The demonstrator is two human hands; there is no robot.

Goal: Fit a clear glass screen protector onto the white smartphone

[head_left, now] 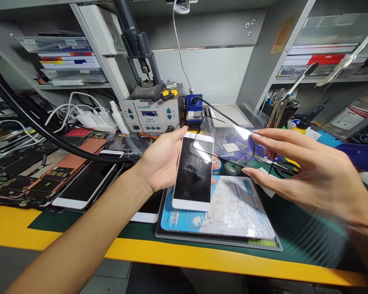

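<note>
My left hand (161, 161) grips a white smartphone (193, 173) by its left edge and holds it upright above the bench, its dark screen smudged. My right hand (313, 173) is to the right of the phone with its fingers stretched out toward it. The upper fingers pinch the edge of a thin clear protective film (233, 141), which hangs between the hand and the phone's top. Under the phone lies a blue and white work mat (233, 212) on a green bench mat (294, 237).
Several disassembled phones and panels (64, 171) are stacked at the left under a thick black hose (33, 122). A rework station (151, 112) stands at the back, tools in a holder (279, 108) to the right, a bottle (355, 114) at the far right. The bench edge is yellow (202, 261).
</note>
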